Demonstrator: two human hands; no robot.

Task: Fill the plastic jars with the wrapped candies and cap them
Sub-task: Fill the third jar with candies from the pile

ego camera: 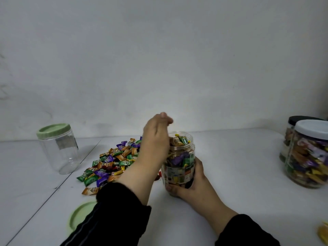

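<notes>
A clear plastic jar [179,167] without a cap stands at the table's middle, filled to its mouth with wrapped candies. My right hand [191,185] grips the jar low on its near right side. My left hand [156,137] hovers over the jar's left rim, seen from the back. Its fingers are bunched together at the top, and whether they hold a candy is hidden. A loose pile of wrapped candies [113,160] in green, purple and orange lies left of the jar, partly behind my left forearm. A green lid [79,215] lies flat at the near left.
An empty clear jar with a green cap [60,150] stands at the far left. Two candy-filled jars stand at the right edge, one with a white cap [308,155] and one with a black cap [291,121] behind it. A yellow object [324,231] shows at the bottom right corner.
</notes>
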